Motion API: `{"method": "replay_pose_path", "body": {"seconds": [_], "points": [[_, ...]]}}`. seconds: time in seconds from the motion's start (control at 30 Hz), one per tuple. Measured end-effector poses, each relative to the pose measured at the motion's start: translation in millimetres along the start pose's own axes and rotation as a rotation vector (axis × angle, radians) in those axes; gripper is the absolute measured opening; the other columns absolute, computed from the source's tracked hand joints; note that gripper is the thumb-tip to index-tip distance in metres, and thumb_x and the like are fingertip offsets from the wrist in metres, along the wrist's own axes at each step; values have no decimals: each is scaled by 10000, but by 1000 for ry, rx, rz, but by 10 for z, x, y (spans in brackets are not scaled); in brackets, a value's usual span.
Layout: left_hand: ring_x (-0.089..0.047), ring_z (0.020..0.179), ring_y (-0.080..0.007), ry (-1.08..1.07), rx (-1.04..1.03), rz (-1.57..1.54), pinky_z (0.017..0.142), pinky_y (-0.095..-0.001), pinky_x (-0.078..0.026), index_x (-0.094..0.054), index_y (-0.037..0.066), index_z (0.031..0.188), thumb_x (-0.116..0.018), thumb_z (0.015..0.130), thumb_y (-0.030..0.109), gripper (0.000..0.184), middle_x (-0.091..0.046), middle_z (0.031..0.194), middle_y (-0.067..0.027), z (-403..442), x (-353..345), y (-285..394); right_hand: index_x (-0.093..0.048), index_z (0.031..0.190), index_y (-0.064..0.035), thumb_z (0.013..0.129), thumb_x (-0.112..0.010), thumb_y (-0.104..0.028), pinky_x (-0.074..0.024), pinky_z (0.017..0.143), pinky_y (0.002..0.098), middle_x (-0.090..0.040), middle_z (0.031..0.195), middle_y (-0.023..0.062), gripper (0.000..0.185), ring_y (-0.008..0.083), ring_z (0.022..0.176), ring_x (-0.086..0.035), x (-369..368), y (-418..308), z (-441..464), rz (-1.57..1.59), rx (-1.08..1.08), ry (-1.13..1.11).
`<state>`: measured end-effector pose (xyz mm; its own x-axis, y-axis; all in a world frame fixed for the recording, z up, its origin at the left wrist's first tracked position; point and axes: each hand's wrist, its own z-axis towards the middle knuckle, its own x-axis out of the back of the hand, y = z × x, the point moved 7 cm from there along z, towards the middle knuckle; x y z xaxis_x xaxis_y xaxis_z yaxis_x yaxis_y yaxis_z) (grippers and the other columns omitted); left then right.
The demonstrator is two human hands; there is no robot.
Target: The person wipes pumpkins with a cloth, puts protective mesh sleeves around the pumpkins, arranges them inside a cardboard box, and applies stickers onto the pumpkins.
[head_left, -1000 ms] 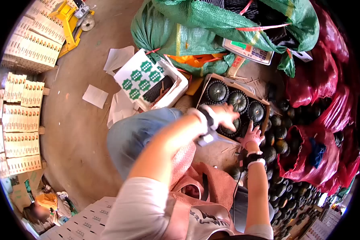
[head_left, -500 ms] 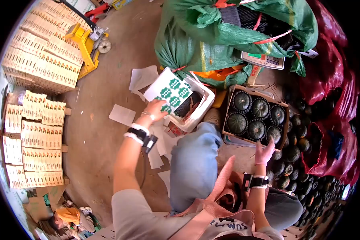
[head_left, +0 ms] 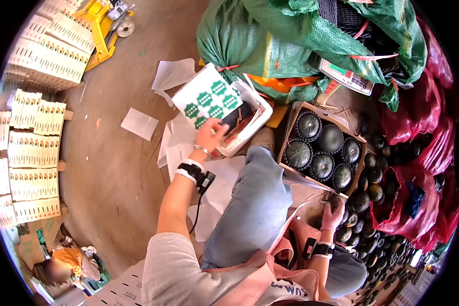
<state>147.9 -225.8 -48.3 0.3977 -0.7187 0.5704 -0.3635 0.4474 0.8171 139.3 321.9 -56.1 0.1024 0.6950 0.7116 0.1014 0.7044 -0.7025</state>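
Note:
My left hand (head_left: 211, 135) is just off the lower edge of a white sheet of green stickers (head_left: 204, 98). Its fingers are pinched, with a small green patch between them that looks like a sticker; motion blurs them. The sheet lies over a white plastic basket (head_left: 262, 120) with dark netting inside. Down on the right, my right hand (head_left: 332, 214) is closed around a dark green squash (head_left: 335, 200), partly hidden by the fingers. Just above it stands a cardboard box (head_left: 359, 176) holding several dark green squashes (head_left: 322, 166) in black netting.
Loose squashes (head_left: 372, 194) are heaped on the right beside red mesh sacks (head_left: 418, 204). Green sacks (head_left: 260, 51) and a scale (head_left: 347, 76) are at the back. Paper sheets (head_left: 139, 124) litter the floor. Stacked cartons (head_left: 33, 173) and another person (head_left: 69, 262) are at left.
My left hand has come away from the sticker sheet, slightly down and right. My right hand has dropped from the box's edge and closed on a squash. The view has shifted.

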Motion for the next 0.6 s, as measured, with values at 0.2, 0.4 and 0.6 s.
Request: {"method": "replay_pose_path", "body": {"seconds": [0.2,0.4,0.6], "points": [[-648,799,-319,-233,-20,245,707,-404,-504,-520,75,1055,-652,790,187,316,-668,818,-163,-83,-437,113,-581,1073,-47,727,-668,-93,-452,848,364,-626,969,113,359,269,919,-586,-290,-437,-55,-63,106,-186],[-653,668,-242,-108,6,260,612,-329,-509,-560,51,877,-763,623,58,325,-665,721,-118,56,-307,66,-590,1038,-53,715,-672,-109,-460,834,363,-634,949,107,338,277,907,-587,-166,-529,-146,-117,178,-163],[-652,659,-184,-142,147,132,617,-293,-512,-681,43,748,-814,611,165,227,-672,703,-107,55,-148,266,-587,1025,-47,720,-654,-111,-479,798,354,-628,931,130,319,286,877,-594,29,-151,-218,44,-9,-194]]}}
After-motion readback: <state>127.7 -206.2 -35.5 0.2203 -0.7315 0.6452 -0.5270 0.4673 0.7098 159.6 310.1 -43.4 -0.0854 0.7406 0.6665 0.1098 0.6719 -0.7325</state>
